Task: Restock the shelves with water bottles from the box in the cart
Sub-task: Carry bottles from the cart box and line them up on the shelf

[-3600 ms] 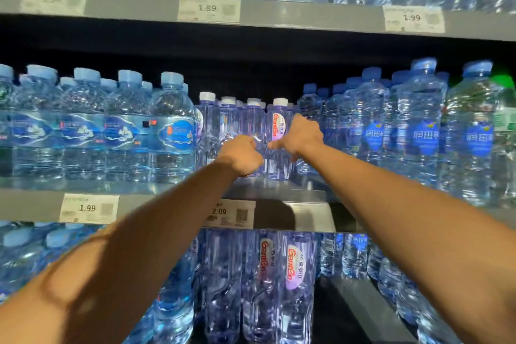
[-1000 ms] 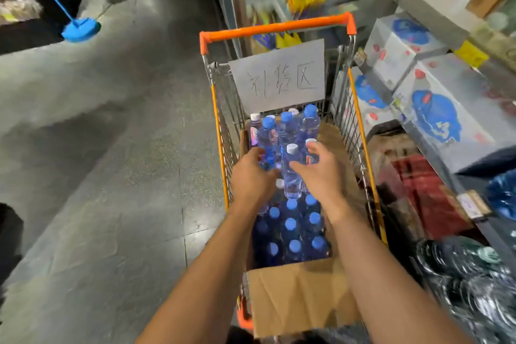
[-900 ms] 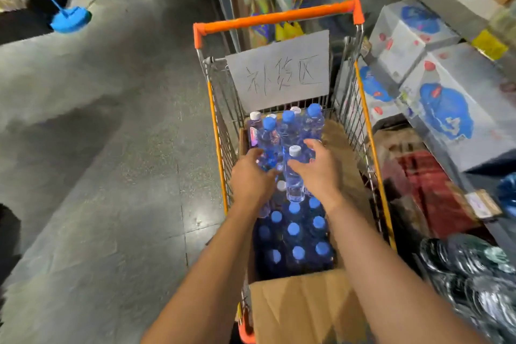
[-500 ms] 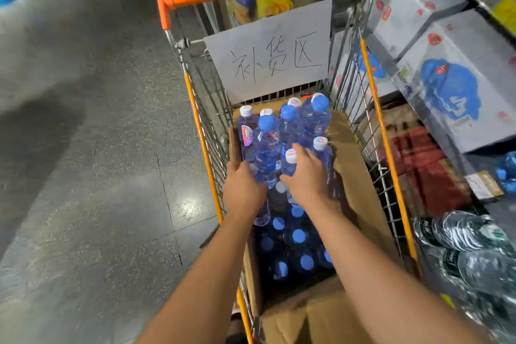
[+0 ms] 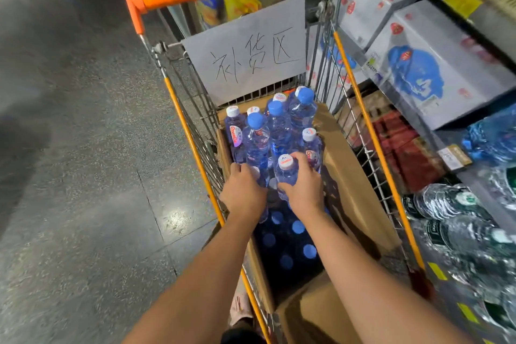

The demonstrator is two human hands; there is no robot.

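A person leans over a wire shopping cart (image 5: 360, 131) with an orange handle at twelve o'clock. A cardboard box (image 5: 351, 190) of water bottles fills the cart. The right hand (image 5: 303, 187) is closed around a white-capped bottle (image 5: 286, 173), fingers (image 5: 303, 159) wrapped round its shoulder. At nine o'clock from it, the left hand (image 5: 243, 193) is curled over a blue-capped bottle (image 5: 257, 145); how firmly it grips, I cannot tell. More upright bottles stand behind at twelve o'clock, and blue caps show deeper in the box at six. A handwritten paper sign (image 5: 248, 50) hangs on the cart's far end. Shelves (image 5: 474, 22) of boxed goods line three o'clock.
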